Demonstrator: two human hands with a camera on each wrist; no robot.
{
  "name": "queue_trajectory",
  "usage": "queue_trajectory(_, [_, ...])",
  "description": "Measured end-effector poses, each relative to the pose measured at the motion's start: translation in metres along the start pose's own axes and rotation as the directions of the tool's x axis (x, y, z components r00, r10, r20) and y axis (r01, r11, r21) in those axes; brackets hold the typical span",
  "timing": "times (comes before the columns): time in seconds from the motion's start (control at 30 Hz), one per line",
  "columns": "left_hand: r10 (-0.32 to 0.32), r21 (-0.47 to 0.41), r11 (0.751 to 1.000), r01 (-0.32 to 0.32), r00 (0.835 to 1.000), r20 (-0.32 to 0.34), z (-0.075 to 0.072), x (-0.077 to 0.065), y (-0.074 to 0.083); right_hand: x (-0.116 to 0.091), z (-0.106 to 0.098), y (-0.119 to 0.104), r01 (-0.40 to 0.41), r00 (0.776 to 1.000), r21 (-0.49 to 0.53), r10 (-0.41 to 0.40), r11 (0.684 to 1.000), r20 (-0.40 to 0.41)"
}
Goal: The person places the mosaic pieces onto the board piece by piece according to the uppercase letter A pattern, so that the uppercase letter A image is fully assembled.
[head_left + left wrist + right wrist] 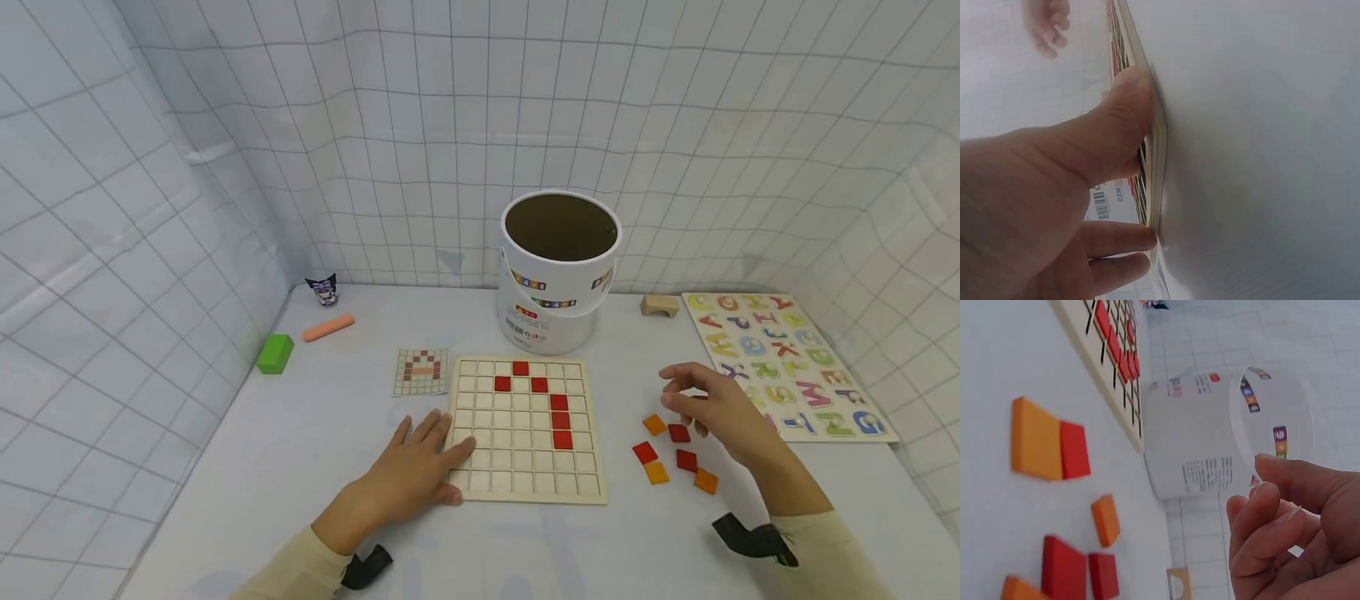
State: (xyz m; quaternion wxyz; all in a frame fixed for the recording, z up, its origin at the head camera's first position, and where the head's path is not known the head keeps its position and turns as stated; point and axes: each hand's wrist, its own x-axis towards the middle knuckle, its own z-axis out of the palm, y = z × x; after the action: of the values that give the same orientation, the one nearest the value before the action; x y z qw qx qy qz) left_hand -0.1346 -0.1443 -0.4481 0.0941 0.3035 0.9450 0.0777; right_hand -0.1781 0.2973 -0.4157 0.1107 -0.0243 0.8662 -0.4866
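Observation:
My left hand (412, 471) rests at the left edge of a wooden grid board (522, 492), its thumb and fingers spread and touching the rim; the left wrist view shows its thumb (1116, 119) over the edge. Red square tiles (561, 421) sit in several board cells, in a peak and down the right side. My right hand (723, 408) hovers right of the board, fingers loosely bent, with nothing visible between them. Below it lie loose red tiles (686, 460) and orange tiles (657, 472). In the right wrist view the same hand (1291, 531) is above the table.
A white bucket (547, 287) stands behind the board. A small pattern card (422, 372) lies at the board's upper left. Farther left are a green block (275, 353), a peach stick (328, 327) and a figurine (323, 290). A wooden arch (660, 306) and a letter board (787, 367) lie right.

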Motion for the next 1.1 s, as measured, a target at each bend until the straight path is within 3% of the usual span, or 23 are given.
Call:
queue_trajectory(0.2, [-0.01,-0.01,1.0,0.01,1.0,0.0,0.0,0.0,0.001,-0.014,-0.013,0.035,-0.093,0.996,-0.022,0.093,0.995,0.014])
queue_trajectory(0.43, [-0.007,-0.014,1.0,0.007,1.0,-0.005,0.001,0.0,0.001,-0.016,-0.01,0.063,-0.16,0.987,-0.083,0.161,0.984,0.003])
queue_trajectory(0.83, [-0.016,-0.027,0.999,0.016,1.0,0.003,0.002,-0.001,0.001,-0.014,0.001,0.062,-0.173,0.985,-0.23,0.17,0.958,-0.033])
queue_trajectory(1.1, [-0.002,-0.033,0.999,0.002,1.0,-0.008,0.0,-0.001,0.001,-0.011,0.004,0.062,-0.173,0.985,-0.224,0.169,0.959,-0.04])
